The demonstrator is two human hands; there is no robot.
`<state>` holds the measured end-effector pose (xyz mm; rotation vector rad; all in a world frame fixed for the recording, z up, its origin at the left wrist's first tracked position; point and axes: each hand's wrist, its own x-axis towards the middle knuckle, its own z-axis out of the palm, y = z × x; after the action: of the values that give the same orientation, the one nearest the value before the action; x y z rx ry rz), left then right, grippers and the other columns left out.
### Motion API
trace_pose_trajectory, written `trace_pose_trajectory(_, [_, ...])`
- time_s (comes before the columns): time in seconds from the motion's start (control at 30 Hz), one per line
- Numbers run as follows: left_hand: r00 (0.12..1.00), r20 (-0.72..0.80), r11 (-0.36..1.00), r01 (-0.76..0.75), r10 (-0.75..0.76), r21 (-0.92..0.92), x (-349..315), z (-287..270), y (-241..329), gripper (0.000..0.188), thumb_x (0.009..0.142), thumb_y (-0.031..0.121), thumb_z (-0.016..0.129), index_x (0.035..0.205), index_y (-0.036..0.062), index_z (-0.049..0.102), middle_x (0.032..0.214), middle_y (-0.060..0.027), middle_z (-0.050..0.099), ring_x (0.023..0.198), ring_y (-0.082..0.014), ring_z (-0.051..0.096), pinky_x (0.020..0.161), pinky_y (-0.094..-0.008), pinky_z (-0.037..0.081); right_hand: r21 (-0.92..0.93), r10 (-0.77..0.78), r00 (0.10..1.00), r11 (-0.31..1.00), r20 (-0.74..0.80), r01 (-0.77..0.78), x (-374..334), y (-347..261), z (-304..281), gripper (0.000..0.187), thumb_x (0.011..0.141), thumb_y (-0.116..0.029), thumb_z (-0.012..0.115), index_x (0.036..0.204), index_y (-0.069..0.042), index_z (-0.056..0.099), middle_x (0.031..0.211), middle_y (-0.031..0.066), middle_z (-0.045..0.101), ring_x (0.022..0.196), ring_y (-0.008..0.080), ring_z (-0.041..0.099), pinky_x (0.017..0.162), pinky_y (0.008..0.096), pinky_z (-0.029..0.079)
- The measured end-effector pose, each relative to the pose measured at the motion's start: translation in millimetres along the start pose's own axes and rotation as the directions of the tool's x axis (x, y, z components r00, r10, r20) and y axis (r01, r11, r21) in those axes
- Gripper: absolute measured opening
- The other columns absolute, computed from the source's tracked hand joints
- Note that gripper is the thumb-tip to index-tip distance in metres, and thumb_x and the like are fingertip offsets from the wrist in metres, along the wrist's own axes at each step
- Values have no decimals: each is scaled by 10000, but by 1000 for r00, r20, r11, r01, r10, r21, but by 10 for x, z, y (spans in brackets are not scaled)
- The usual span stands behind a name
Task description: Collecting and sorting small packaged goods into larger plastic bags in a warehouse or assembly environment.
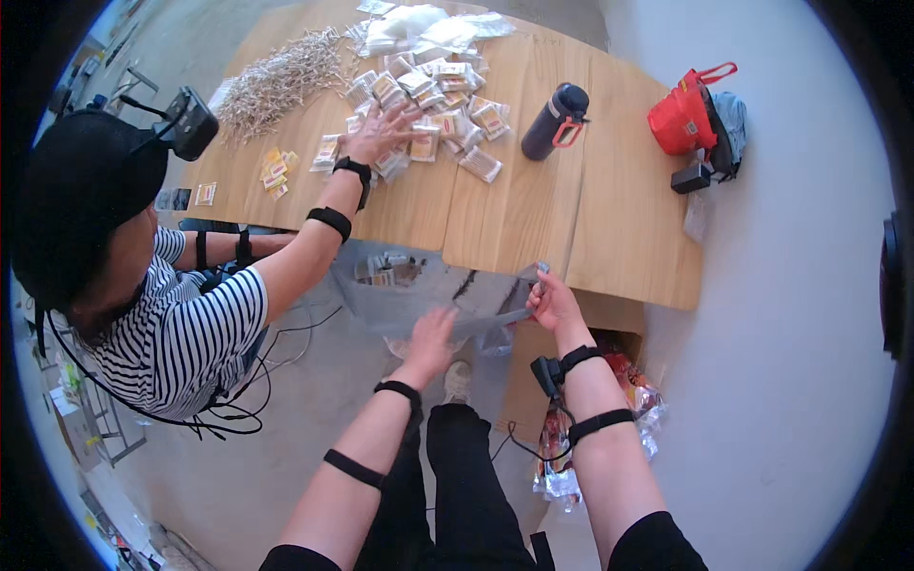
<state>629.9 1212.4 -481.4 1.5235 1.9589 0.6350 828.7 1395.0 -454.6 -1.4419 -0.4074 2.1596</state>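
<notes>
Just under the worktop's (619,219) near edge hangs 1 clear bag (440,293), some packs (388,272) inside, no. unclear. R hand (555,303) pinches its rim, prob. to keep the mouth open; L hand (433,340) nr the rim, blurred, can't tell if gripping. Twd the far edge: a pack heap (455,81), too many to count, 1 co-worker's hand (381,135) over it; 1 bottle (545,131) beside, prob. parked out of the way.
</notes>
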Motion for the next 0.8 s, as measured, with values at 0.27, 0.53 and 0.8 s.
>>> trace_pose_trajectory(0.27, [863,502,975,-68,-50,213,612,382,413,651,726,187,605,1317,110,343,1113,-167,578,1156,-335,457,1058,-474,196,-27,73,991,997,113,-70,-2,-233,-2,332,852,-217,546,1175,-177,483,596,9,509,546,153,490,612,334,431])
trace_pose_trajectory(0.53, [859,361,931,349,-365,110,471,871,328,199,743,187,549,882,103,665,1047,-187,586,1014,-335,547,736,-465,481,-48,253,962,967,101,-249,47,-462,124,358,854,-186,534,1200,-142,458,773,55,584,678,209,573,752,372,472])
trace_pose_trajectory(0.8, [750,291,796,497,-594,345,422,666,223,197,765,191,504,811,128,685,926,-131,639,966,-298,560,998,-527,255,-77,344,930,938,127,-337,354,-609,147,366,856,-188,535,1211,-145,457,974,92,560,740,218,577,783,408,457])
